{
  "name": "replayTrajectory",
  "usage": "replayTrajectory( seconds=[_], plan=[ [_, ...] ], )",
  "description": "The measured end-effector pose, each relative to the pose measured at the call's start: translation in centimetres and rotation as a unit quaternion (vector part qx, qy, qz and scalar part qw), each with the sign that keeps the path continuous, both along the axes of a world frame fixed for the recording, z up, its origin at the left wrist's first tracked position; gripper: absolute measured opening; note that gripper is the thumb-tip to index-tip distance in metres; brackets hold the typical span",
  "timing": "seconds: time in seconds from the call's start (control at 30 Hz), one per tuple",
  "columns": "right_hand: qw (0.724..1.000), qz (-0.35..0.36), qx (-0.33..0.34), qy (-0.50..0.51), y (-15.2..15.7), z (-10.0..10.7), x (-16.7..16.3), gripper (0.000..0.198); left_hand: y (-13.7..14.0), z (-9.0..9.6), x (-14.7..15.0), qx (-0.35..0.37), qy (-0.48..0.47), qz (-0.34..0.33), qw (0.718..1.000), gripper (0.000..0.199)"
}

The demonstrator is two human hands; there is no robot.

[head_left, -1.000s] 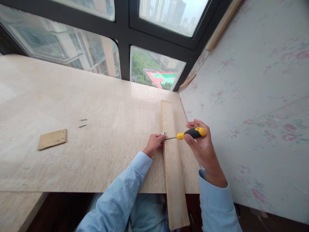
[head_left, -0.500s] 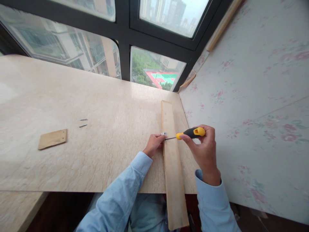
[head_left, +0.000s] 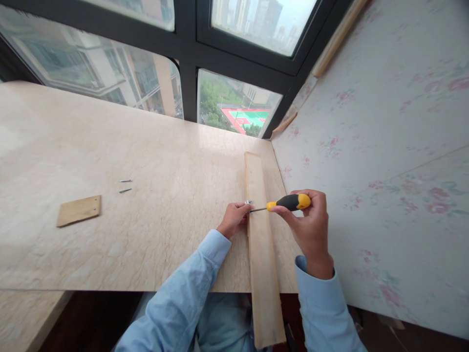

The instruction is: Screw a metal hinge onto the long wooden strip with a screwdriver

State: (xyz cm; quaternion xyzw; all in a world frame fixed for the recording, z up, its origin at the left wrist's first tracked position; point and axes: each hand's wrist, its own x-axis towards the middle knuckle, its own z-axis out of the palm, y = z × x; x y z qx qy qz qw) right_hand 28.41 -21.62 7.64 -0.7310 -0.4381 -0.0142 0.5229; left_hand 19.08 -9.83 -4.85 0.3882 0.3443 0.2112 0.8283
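Observation:
A long, narrow wooden board (head_left: 264,264) lies along the right part of the countertop, its near end jutting past the front edge. My right hand (head_left: 311,227) is closed on the yellow-and-black handle of a screwdriver (head_left: 289,202), held nearly level across the board. Its shaft points left, and the tip ends at the board's left edge, by my left fingertips. There my left hand (head_left: 234,218) pinches at the edge; what is between the fingers is hidden. A small shiny metal piece (head_left: 248,202) shows just beyond the left thumb.
Two screws or nails (head_left: 125,190) lie on the marbled countertop (head_left: 176,181) to the left. Near them is a small wooden plate (head_left: 78,211) with holes at one end. A floral-papered wall (head_left: 366,161) rises close on the right, and a dark-framed window (head_left: 188,73) stands behind.
The screwdriver's handle has turned about its length, so its yellow end shows a different side. My hands and the board have barely shifted.

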Motion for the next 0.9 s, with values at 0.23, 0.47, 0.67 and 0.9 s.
replayTrajectory(
  seconds=[0.23,0.47,0.67,0.9],
  plan=[
    [0.970,0.204,0.022,0.130,-0.3,0.7,-0.7,0.058,0.0,0.0,0.1,-0.003,-0.004,0.004,1.000,0.021],
    [0.997,0.058,0.049,0.032,-0.2,0.5,-0.1,0.046,-0.1,0.2,0.0,-0.007,-0.012,0.005,1.000,0.021],
    [0.978,-0.045,0.202,0.004,0.1,0.3,0.3,0.050,0.1,-0.1,0.1,-0.018,-0.008,0.005,1.000,0.021],
    [0.997,-0.067,0.046,0.012,-0.2,0.5,3.0,0.046,0.1,0.1,0.0,-0.024,-0.010,0.000,1.000,0.022]
  ],
)
